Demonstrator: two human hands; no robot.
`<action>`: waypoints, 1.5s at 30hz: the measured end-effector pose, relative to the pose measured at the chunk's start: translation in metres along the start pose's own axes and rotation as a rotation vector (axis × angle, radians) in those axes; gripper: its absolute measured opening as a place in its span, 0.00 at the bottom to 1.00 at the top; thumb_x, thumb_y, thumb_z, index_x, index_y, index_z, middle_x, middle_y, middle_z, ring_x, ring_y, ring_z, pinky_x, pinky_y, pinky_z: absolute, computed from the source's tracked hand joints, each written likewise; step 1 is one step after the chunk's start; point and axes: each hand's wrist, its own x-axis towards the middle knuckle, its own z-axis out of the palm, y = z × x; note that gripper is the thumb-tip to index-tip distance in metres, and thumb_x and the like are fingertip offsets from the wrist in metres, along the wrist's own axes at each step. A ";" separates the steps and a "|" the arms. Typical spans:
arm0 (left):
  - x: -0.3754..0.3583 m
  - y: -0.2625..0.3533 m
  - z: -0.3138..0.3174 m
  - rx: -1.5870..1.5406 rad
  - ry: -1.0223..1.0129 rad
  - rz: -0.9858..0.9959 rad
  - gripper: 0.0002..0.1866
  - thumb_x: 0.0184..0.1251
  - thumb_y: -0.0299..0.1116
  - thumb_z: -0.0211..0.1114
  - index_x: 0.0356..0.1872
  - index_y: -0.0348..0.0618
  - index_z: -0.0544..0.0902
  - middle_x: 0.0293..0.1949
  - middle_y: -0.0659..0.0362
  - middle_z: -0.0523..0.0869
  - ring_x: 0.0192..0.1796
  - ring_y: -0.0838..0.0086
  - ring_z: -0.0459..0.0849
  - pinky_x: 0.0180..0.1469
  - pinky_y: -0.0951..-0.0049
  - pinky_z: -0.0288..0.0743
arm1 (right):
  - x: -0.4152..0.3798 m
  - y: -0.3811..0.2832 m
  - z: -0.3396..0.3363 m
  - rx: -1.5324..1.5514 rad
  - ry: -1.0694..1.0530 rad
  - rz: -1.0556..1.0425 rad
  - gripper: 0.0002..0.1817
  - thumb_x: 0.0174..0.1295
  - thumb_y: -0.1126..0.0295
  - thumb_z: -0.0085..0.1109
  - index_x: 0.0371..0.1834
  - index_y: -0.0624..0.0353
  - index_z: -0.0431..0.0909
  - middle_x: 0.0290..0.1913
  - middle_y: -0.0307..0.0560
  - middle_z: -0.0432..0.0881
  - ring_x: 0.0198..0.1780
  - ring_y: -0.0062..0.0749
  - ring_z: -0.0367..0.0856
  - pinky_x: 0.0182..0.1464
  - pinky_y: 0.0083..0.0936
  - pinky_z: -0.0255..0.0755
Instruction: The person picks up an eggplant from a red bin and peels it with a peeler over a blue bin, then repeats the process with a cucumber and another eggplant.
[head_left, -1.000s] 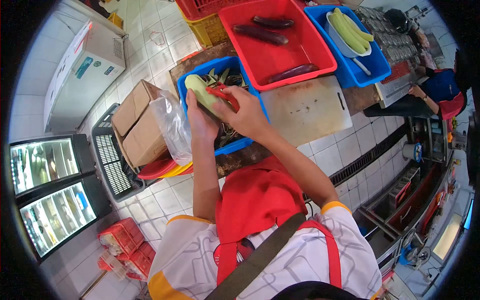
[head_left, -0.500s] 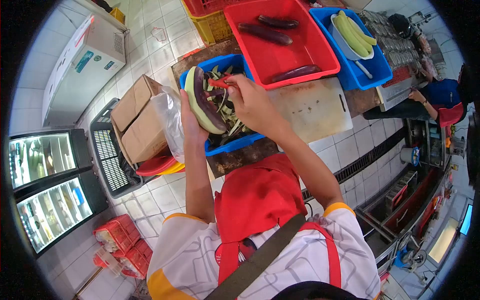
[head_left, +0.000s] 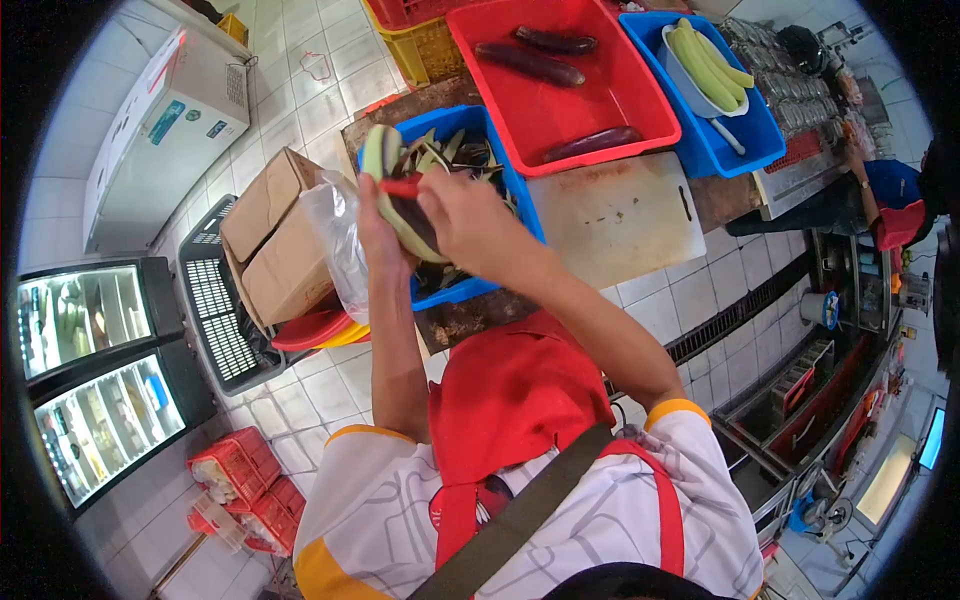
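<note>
My left hand [head_left: 383, 240] is wrapped round a partly peeled eggplant [head_left: 412, 222], pale green on its bared side and dark purple where the skin remains. In my right hand [head_left: 482, 222] is a red peeler [head_left: 402, 187], lying across the upper part of the eggplant; motion blurs it a little. Both hands are over a blue tub [head_left: 527, 215] that holds dark strips of eggplant peel [head_left: 468, 155]. Behind it, a red tub [head_left: 610, 85] contains three unpeeled eggplants [head_left: 530, 65].
A white cutting board [head_left: 610, 230] with small scraps lies right of the peel tub. Farther right, another blue tub [head_left: 765, 150] holds a white bowl [head_left: 703, 95] of pale peeled eggplants [head_left: 695, 60]. Cardboard boxes [head_left: 285, 250] stand at left. A co-worker [head_left: 885, 195] is at far right.
My right hand has moved left and slightly down with the peeler, from beside the eggplant to across it. The eggplant has turned and shifted a little in my left hand.
</note>
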 end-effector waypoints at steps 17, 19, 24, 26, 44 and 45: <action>0.029 0.029 0.005 0.180 0.113 0.169 0.26 0.78 0.54 0.41 0.49 0.39 0.76 0.35 0.56 0.82 0.33 0.70 0.82 0.34 0.69 0.79 | -0.012 -0.002 -0.014 -0.068 0.162 -0.109 0.07 0.67 0.72 0.53 0.43 0.64 0.74 0.34 0.58 0.77 0.39 0.58 0.77 0.39 0.45 0.70; 0.027 0.015 0.005 0.229 0.070 0.182 0.24 0.78 0.52 0.43 0.50 0.40 0.76 0.37 0.57 0.82 0.35 0.71 0.81 0.35 0.70 0.79 | 0.012 -0.003 -0.017 -0.141 0.222 -0.124 0.07 0.67 0.72 0.52 0.43 0.64 0.74 0.33 0.58 0.76 0.38 0.58 0.76 0.38 0.46 0.70; 0.008 0.006 0.023 0.439 0.058 0.360 0.20 0.78 0.48 0.47 0.51 0.42 0.75 0.41 0.62 0.79 0.41 0.80 0.78 0.42 0.77 0.75 | 0.041 -0.006 -0.017 -0.133 0.316 -0.166 0.06 0.67 0.73 0.50 0.42 0.63 0.73 0.31 0.61 0.76 0.37 0.59 0.76 0.37 0.47 0.69; 0.005 0.008 0.021 0.467 0.039 0.371 0.20 0.79 0.48 0.46 0.51 0.41 0.75 0.41 0.62 0.79 0.41 0.80 0.77 0.43 0.77 0.74 | 0.041 -0.005 -0.015 -0.144 0.317 -0.161 0.06 0.67 0.73 0.51 0.42 0.63 0.73 0.31 0.61 0.76 0.37 0.59 0.76 0.37 0.47 0.69; 0.052 0.062 -0.024 0.033 -0.045 0.107 0.28 0.74 0.58 0.46 0.49 0.39 0.75 0.37 0.54 0.81 0.39 0.67 0.82 0.41 0.64 0.80 | -0.061 0.033 -0.001 -0.261 -0.121 0.036 0.07 0.66 0.72 0.51 0.44 0.61 0.73 0.36 0.57 0.76 0.37 0.57 0.78 0.36 0.45 0.74; 0.051 0.061 -0.018 0.134 -0.005 0.058 0.29 0.74 0.59 0.46 0.49 0.39 0.75 0.33 0.55 0.81 0.34 0.67 0.82 0.37 0.64 0.81 | -0.051 0.028 -0.010 -0.187 -0.054 -0.011 0.07 0.67 0.72 0.51 0.45 0.61 0.74 0.37 0.57 0.77 0.38 0.57 0.78 0.38 0.44 0.73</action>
